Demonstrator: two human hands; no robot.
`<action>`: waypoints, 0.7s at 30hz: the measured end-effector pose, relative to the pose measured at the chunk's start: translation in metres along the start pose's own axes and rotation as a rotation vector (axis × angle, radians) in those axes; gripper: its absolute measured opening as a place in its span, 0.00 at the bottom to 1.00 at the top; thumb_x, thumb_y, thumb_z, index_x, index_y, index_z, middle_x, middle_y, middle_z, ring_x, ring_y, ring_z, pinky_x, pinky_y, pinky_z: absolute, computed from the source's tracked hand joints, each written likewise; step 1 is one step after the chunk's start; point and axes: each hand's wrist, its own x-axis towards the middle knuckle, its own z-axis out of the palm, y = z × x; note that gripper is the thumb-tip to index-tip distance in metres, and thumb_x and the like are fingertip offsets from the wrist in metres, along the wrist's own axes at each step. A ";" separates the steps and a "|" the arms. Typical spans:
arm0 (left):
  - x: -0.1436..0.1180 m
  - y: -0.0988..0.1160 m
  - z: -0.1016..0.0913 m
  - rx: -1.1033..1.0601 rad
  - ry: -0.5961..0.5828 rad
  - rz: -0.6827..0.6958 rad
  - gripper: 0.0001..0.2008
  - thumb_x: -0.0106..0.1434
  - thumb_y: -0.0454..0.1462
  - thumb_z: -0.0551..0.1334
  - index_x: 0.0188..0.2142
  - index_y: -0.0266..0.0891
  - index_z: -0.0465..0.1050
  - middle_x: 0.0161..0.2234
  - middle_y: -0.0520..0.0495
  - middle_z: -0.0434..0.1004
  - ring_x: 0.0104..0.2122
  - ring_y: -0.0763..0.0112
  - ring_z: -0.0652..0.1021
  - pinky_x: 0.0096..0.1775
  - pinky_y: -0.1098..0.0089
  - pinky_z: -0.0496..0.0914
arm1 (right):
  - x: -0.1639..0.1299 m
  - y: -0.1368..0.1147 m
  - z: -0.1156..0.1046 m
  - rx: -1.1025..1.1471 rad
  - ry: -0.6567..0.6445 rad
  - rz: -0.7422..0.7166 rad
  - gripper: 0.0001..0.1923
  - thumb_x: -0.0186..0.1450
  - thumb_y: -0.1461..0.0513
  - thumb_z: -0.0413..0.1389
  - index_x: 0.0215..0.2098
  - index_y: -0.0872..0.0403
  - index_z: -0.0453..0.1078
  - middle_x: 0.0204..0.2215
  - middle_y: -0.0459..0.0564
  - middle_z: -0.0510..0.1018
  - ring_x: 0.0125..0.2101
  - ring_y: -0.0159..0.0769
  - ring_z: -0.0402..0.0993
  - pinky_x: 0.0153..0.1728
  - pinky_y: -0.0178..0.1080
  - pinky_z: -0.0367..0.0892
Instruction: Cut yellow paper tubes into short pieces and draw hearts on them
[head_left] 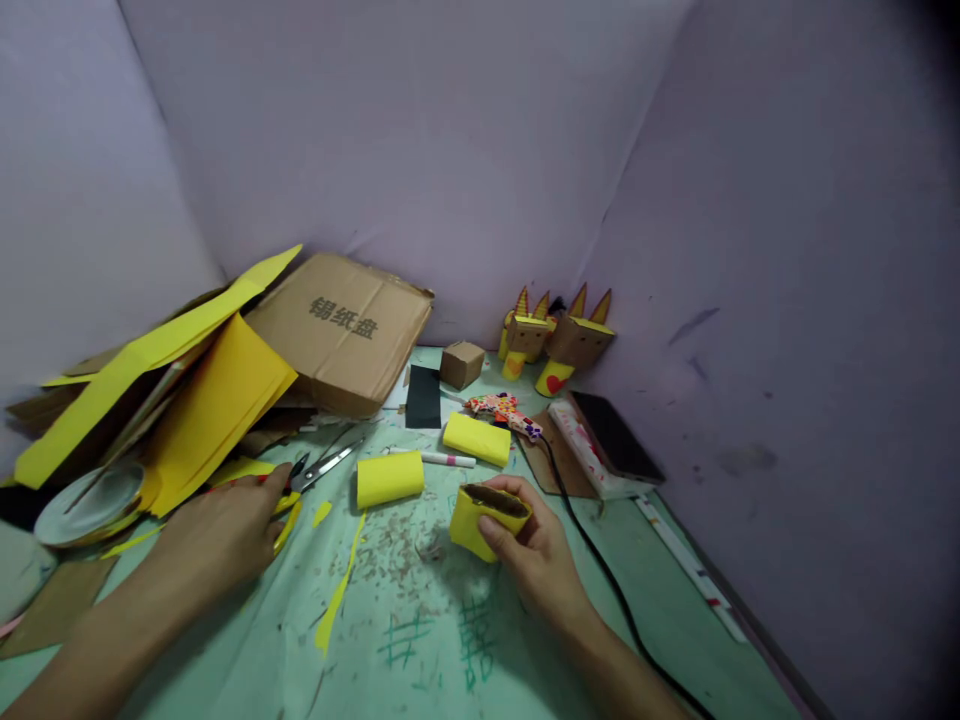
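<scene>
My right hand (536,550) grips a short yellow paper-covered cardboard tube (469,522), flattened to an oval, its brown open end tilted up. At the left, my left hand (232,525) has its thumb and fingers around the yellow handle of a pair of scissors (287,528); the blades point away to the right, low over the table. Part of the grip is hidden by the hand. Between the hands lie two more yellow tubes, one nearer (390,480) and one farther back (477,440), with a white marker (439,458) by them. A thin yellow paper strip (341,590) lies in front.
Yellow paper sheets (217,410) and a flattened cardboard box (345,330) pile up at the left, by a tape roll (90,500). Behind stand a small cardboard block (461,365) and horned cardboard figures (574,345). A patterned glue gun (504,408) trails a black cord (600,560) past a phone (616,435).
</scene>
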 end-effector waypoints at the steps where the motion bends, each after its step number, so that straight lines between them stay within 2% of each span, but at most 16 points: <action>1: -0.004 0.008 0.000 0.048 0.046 -0.005 0.23 0.61 0.37 0.49 0.53 0.30 0.64 0.42 0.29 0.74 0.43 0.38 0.74 0.41 0.46 0.66 | 0.000 0.001 0.002 0.033 -0.029 0.015 0.19 0.55 0.53 0.64 0.41 0.49 0.65 0.41 0.50 0.75 0.41 0.40 0.72 0.41 0.41 0.65; 3: -0.014 0.033 0.003 -0.026 0.155 0.078 0.25 0.62 0.39 0.48 0.58 0.32 0.59 0.51 0.30 0.71 0.51 0.44 0.71 0.48 0.49 0.65 | -0.001 0.001 0.006 0.121 -0.120 0.051 0.25 0.53 0.51 0.66 0.43 0.47 0.63 0.46 0.51 0.73 0.48 0.44 0.69 0.47 0.45 0.63; 4: -0.020 0.048 0.008 -0.142 0.139 0.190 0.27 0.61 0.40 0.50 0.59 0.34 0.57 0.56 0.32 0.67 0.55 0.47 0.68 0.52 0.51 0.62 | -0.002 -0.001 0.007 0.153 -0.171 0.071 0.28 0.51 0.51 0.67 0.45 0.47 0.61 0.49 0.52 0.71 0.51 0.46 0.67 0.50 0.47 0.61; 6: -0.030 0.079 0.020 -0.344 -0.022 0.331 0.33 0.59 0.43 0.55 0.62 0.38 0.52 0.62 0.36 0.59 0.59 0.49 0.63 0.56 0.54 0.60 | -0.003 -0.005 0.007 0.156 -0.268 0.103 0.35 0.49 0.51 0.69 0.50 0.46 0.59 0.53 0.54 0.67 0.56 0.47 0.62 0.55 0.49 0.55; 7: -0.034 0.094 0.028 -0.413 -0.110 0.344 0.37 0.56 0.43 0.58 0.63 0.37 0.50 0.63 0.34 0.56 0.60 0.48 0.61 0.56 0.54 0.60 | -0.003 -0.008 0.006 0.135 -0.320 0.119 0.38 0.49 0.52 0.69 0.53 0.46 0.58 0.56 0.54 0.65 0.57 0.47 0.60 0.57 0.48 0.52; 8: -0.037 0.107 0.034 -0.467 -0.154 0.331 0.39 0.54 0.43 0.60 0.63 0.36 0.49 0.63 0.33 0.55 0.60 0.46 0.60 0.56 0.53 0.60 | -0.004 -0.011 0.003 0.118 -0.379 0.138 0.40 0.49 0.52 0.69 0.55 0.47 0.57 0.57 0.55 0.63 0.58 0.46 0.58 0.58 0.48 0.50; 10: -0.040 0.127 0.045 -0.520 -0.149 0.314 0.38 0.52 0.40 0.62 0.62 0.37 0.53 0.61 0.33 0.59 0.58 0.44 0.63 0.55 0.51 0.60 | -0.003 -0.016 -0.004 0.104 -0.505 0.188 0.44 0.50 0.53 0.69 0.59 0.48 0.55 0.59 0.55 0.61 0.59 0.46 0.56 0.59 0.47 0.48; 13: -0.042 0.140 0.054 -0.524 -0.096 0.312 0.33 0.51 0.38 0.62 0.58 0.38 0.58 0.55 0.34 0.67 0.54 0.46 0.67 0.54 0.50 0.58 | -0.001 -0.020 -0.015 0.117 -0.657 0.242 0.47 0.50 0.55 0.69 0.62 0.48 0.53 0.61 0.54 0.59 0.61 0.44 0.53 0.60 0.45 0.47; 16: -0.044 0.140 0.057 -0.500 -0.090 0.320 0.30 0.51 0.36 0.60 0.55 0.34 0.61 0.52 0.34 0.68 0.52 0.47 0.67 0.55 0.49 0.55 | 0.001 -0.021 -0.022 0.121 -0.748 0.284 0.49 0.51 0.56 0.68 0.65 0.48 0.49 0.63 0.54 0.55 0.63 0.43 0.49 0.60 0.44 0.45; 18: -0.046 0.137 0.058 -0.495 -0.099 0.341 0.30 0.52 0.35 0.59 0.55 0.33 0.60 0.52 0.34 0.68 0.51 0.49 0.66 0.55 0.49 0.54 | 0.002 -0.020 -0.025 0.129 -0.767 0.303 0.47 0.52 0.57 0.68 0.64 0.47 0.51 0.62 0.52 0.57 0.62 0.42 0.50 0.60 0.43 0.47; 21: -0.048 0.135 0.060 -0.518 -0.091 0.363 0.34 0.53 0.35 0.58 0.59 0.31 0.53 0.53 0.33 0.66 0.51 0.50 0.66 0.55 0.49 0.53 | 0.005 -0.019 -0.025 0.105 -0.721 0.286 0.41 0.49 0.60 0.70 0.59 0.47 0.60 0.56 0.50 0.67 0.58 0.42 0.59 0.57 0.42 0.52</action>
